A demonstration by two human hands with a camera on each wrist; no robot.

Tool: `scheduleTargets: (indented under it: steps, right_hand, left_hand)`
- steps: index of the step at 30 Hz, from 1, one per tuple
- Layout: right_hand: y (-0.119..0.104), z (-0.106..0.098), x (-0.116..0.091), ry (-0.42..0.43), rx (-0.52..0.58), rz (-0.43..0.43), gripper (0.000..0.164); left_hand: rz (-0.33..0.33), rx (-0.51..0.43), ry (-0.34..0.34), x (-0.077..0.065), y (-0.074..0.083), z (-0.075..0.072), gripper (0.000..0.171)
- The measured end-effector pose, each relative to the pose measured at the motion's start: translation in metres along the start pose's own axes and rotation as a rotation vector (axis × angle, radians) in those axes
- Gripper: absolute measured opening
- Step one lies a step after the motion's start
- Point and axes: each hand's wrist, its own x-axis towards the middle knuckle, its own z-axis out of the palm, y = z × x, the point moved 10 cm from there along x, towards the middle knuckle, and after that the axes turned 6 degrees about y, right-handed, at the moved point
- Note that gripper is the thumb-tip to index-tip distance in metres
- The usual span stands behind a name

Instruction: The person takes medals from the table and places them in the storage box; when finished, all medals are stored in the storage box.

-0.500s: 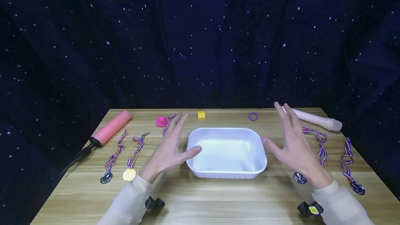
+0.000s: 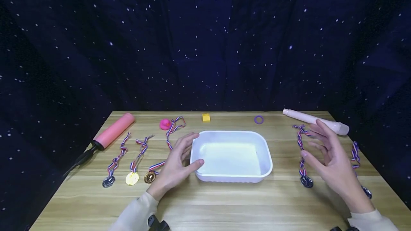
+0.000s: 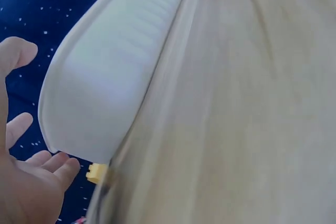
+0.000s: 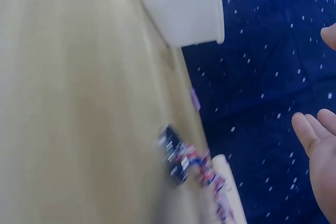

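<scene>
A white plastic basin (image 2: 233,179) stands in the middle of the wooden table. At its left rim is my left hand (image 2: 174,168), fingers loosely bent and thumb reaching over the near left corner. In the left wrist view its fingertips (image 3: 67,169) overlap the basin's end and grip nothing. My right hand (image 2: 337,167) hovers well right of the basin, fingers spread and holding nothing. Just left of it lies a dark silver medal (image 2: 306,181) on a striped ribbon. Another medal (image 2: 366,192) lies beyond its wrist, its ribbon partly hidden by the hand.
Gold (image 2: 132,178), bronze (image 2: 149,177) and silver (image 2: 108,181) medals lie left, near a pink hand pump (image 2: 113,133). Along the back are a pink rubber duck (image 2: 165,124), a yellow block (image 2: 206,117), a purple ring (image 2: 258,119) and a pale tube (image 2: 311,118).
My right hand has moved right and nearer, away from the basin, uncovering a ribbon and the tube's end. My left hand has dropped slightly with fingers more bent, and the bronze medal now shows.
</scene>
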Motion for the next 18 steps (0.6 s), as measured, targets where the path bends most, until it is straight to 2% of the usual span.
scheduleTargets:
  steps: [3,8,12,15,18]
  right_hand:
    - [0.01,-0.007,-0.01,-0.003,0.099,0.043,0.101]
    - [0.019,-0.015,-0.022,-0.019,0.217,0.038,0.094]
    - [0.026,-0.017,-0.034,-0.055,0.29,0.041,0.087]
    - [0.031,-0.016,-0.041,-0.082,0.3,0.06,0.083]
    - [0.037,-0.014,-0.047,-0.112,0.262,0.084,0.079]
  left_hand:
    - [-0.032,-0.061,0.016,-0.001,-0.007,-0.001,0.084]
    - [-0.114,-0.151,0.005,-0.004,-0.023,0.001,0.084]
    - [-0.148,-0.204,-0.008,-0.006,-0.033,0.006,0.082]
    - [-0.144,-0.218,-0.01,-0.006,-0.035,0.007,0.08]
    - [-0.151,-0.21,-0.009,-0.006,-0.036,0.006,0.076]
